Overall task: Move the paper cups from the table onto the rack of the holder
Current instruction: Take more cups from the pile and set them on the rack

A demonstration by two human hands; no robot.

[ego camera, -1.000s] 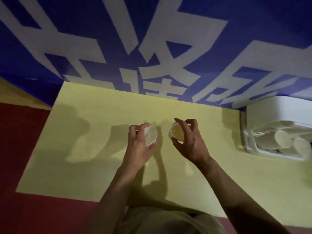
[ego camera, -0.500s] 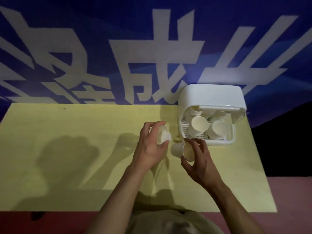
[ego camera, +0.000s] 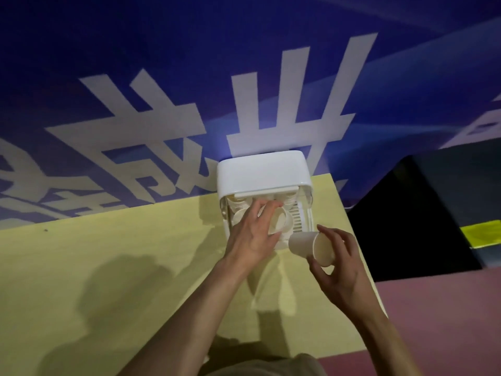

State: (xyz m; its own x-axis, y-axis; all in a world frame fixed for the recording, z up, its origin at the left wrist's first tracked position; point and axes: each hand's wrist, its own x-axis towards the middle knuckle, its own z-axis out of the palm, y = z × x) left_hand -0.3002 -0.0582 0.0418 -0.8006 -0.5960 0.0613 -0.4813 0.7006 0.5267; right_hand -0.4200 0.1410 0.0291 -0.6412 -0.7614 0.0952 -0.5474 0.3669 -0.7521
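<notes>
A white box-shaped cup holder (ego camera: 261,175) stands at the far edge of the yellow table (ego camera: 108,267), its open front facing me. Several paper cups lie inside on its slatted rack (ego camera: 299,222). My left hand (ego camera: 253,236) reaches into the opening and grips a white paper cup (ego camera: 282,223) lying on its side over the rack. My right hand (ego camera: 336,267) holds a second paper cup (ego camera: 311,246) just outside the holder's front right corner, tilted with its mouth toward me.
A blue banner (ego camera: 189,90) with large white characters hangs behind the table. The table's right edge (ego camera: 360,253) runs close to my right hand, with reddish floor (ego camera: 447,321) and a dark box (ego camera: 433,207) beyond it.
The view swung right, bringing the holder to the centre. My left hand carried its cup forward into the holder's opening. My right hand moved its cup up to the holder's front right corner.
</notes>
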